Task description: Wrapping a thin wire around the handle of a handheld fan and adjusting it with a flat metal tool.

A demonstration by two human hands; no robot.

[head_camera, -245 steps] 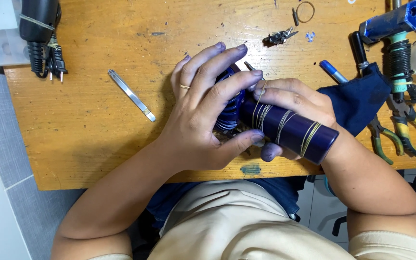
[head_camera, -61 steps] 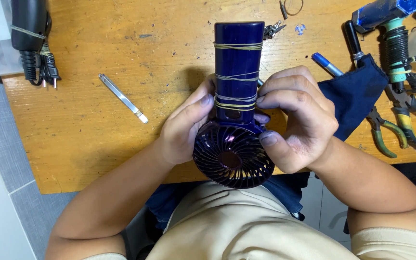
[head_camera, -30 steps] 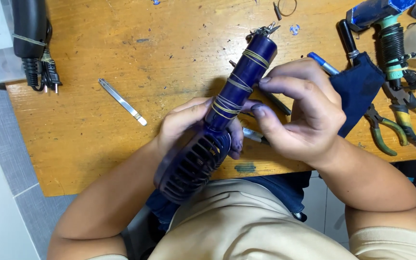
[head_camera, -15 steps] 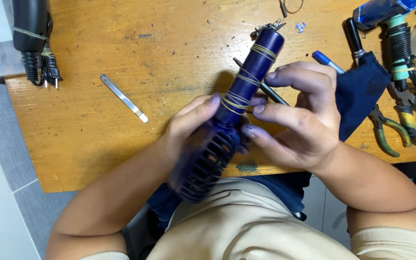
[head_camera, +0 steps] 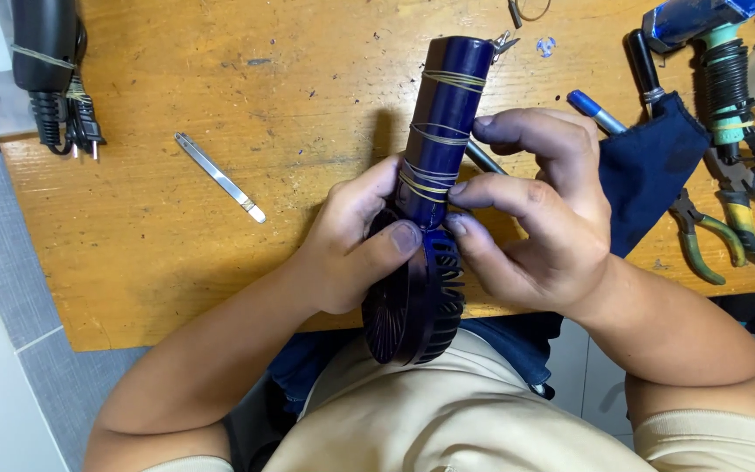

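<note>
A dark blue handheld fan [head_camera: 434,183] with a round grilled head and a long handle is held above the wooden table [head_camera: 220,96]. Several yellowish rubber bands [head_camera: 437,135] wrap its handle. My left hand [head_camera: 356,245] grips the neck of the fan, thumb pressed on the head's rim. My right hand [head_camera: 539,214] touches the handle from the right, with fingertips at the lowest rubber bands. The fan head points toward my body, the handle end away.
A flat metal strip [head_camera: 220,177] lies to the left. A black device with coiled plug cord [head_camera: 50,70] sits at the far left corner. A dark blue cloth [head_camera: 648,170], a blue pen [head_camera: 594,111], yellow-handled pliers [head_camera: 736,218] and taped tools [head_camera: 709,52] crowd the right side.
The fan has been turned over several times in both hands; in the last second its handle swung from tilted right to nearly upright, and my right fingers shifted down to the lowest bands.
</note>
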